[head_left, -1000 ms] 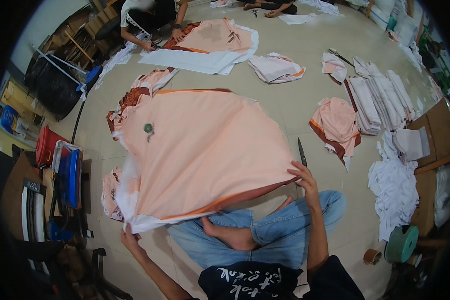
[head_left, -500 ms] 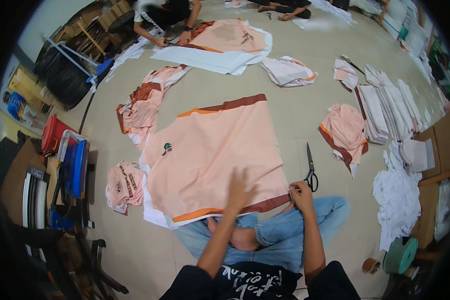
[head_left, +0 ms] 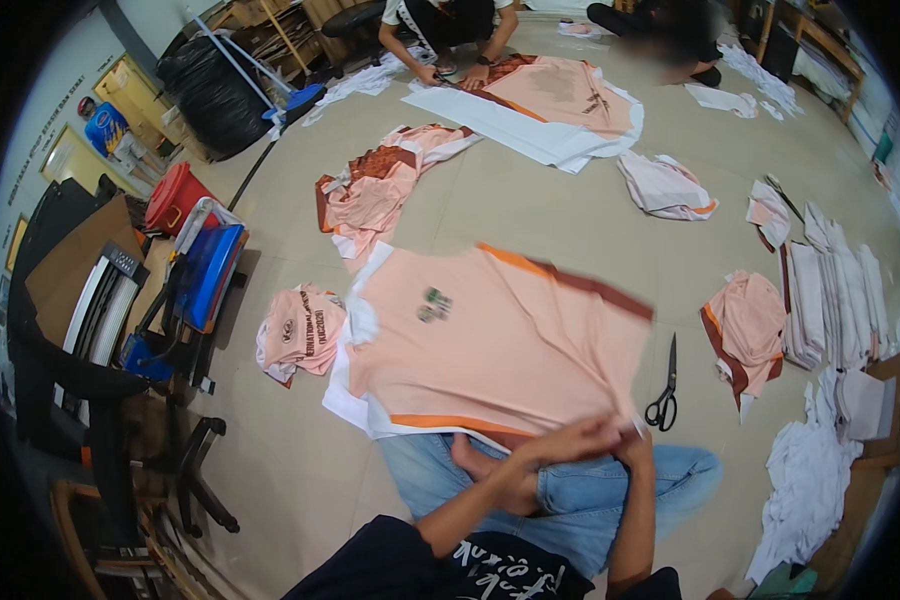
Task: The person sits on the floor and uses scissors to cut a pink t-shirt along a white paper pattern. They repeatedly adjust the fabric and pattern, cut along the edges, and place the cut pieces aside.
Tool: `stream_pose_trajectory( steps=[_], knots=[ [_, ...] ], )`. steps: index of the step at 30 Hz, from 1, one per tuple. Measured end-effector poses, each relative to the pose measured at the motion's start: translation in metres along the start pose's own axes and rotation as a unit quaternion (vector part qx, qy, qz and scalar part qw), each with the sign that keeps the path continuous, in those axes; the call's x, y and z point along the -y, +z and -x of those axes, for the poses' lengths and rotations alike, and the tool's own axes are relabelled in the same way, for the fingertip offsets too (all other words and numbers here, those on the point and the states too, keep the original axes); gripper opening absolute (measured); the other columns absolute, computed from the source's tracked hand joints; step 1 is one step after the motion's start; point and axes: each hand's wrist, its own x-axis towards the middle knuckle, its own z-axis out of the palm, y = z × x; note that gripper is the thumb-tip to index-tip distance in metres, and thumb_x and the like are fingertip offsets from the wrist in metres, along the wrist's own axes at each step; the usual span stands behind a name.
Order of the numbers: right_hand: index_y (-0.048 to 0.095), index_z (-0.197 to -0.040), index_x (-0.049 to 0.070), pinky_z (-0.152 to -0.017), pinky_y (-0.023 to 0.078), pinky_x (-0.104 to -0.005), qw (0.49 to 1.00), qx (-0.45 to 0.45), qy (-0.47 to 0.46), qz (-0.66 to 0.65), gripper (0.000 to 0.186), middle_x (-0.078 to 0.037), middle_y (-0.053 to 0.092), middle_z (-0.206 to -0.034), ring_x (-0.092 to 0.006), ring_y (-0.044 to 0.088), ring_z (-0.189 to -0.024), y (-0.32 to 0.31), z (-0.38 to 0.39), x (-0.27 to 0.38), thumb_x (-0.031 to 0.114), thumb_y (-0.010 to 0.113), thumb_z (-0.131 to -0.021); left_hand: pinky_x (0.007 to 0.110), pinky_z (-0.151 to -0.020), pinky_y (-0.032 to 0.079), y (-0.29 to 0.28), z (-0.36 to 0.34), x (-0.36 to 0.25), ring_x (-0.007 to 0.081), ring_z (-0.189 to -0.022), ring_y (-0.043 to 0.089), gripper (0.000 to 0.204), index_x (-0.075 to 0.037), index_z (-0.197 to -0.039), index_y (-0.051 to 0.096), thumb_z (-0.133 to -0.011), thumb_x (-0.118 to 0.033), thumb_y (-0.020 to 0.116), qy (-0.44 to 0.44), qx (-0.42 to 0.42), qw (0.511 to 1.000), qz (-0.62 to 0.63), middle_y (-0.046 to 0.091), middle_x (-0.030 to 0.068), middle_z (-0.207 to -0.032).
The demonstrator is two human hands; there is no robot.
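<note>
We see the fabric panel (head_left: 500, 350) before the seated person's legs (head_left: 620, 490); scissors (head_left: 668, 385) lie on the floor (head_left: 550, 220) just right of it; farther right, a cloth bundle (head_left: 748, 320) lies beside stacks (head_left: 835, 290); one bundle (head_left: 298, 338) sits at the panel's left, another bundle (head_left: 375, 195) behind.

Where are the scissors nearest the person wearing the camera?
In the head view, the scissors lie on the floor right of centre, just beyond the right hand, between the large peach fabric panel and a crumpled peach bundle.

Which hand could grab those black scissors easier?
Probably the right hand: it's closer to the black scissors, which lie to the right of both hands. The left hand is farther away.
</note>
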Motion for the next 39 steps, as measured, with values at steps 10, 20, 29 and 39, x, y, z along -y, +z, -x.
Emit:
stream_pose_trajectory(
  steps=[10,20,29,39],
  knots=[
    [0.065,-0.121,0.0,-0.083,0.055,-0.0367,0.94,0.095,0.255,-0.207,0.036,-0.016,0.069,-0.103,-0.0243,0.068,-0.089,-0.019,0.068,-0.03,0.013,0.069,-0.088,0.049,-0.106,0.046,0.045,0.095,-0.096,0.0354,-0.122,0.061,0.037,-0.001,-0.128,0.06,-0.099,-0.022,0.068,0.141,0.434,0.879,0.136,0.066,0.0189,-0.129],
    [0.062,-0.126,-0.002,-0.09,0.054,-0.0384,0.802,-0.239,0.253,-0.485,0.036,-0.016,0.067,-0.114,-0.025,0.066,-0.1,-0.135,-0.031,-0.021,0.012,0.067,-0.093,0.046,-0.105,0.049,-0.058,0.223,-0.253,0.0323,-0.116,0.063,0.053,0.0,-0.124,0.06,-0.103,-0.047,0.046,0.514,-0.202,0.83,-0.073,0.062,0.0235,-0.128],
    [0.06,-0.129,-0.003,-0.097,0.053,-0.0399,0.739,-0.191,0.031,-0.645,0.036,-0.016,0.065,-0.125,-0.0255,0.065,-0.109,-0.148,0.027,0.047,0.011,0.065,-0.097,0.051,-0.122,0.032,-0.175,0.325,-0.186,0.0351,-0.141,0.047,0.045,-0.003,-0.126,0.062,-0.104,-0.037,0.044,0.551,-0.357,0.75,-0.073,0.053,0.0204,-0.148],
    [0.055,-0.144,0.002,-0.108,0.045,-0.0342,0.81,0.105,0.018,-0.576,0.048,-0.013,0.062,-0.139,-0.0202,0.058,-0.127,0.009,0.057,0.211,0.016,0.068,-0.1,0.041,-0.12,0.033,-0.312,0.262,-0.055,0.0309,-0.141,0.047,0.055,-0.001,-0.149,0.049,-0.098,-0.012,0.067,0.271,-0.681,0.488,-0.474,0.05,0.0175,-0.152]
  ],
)
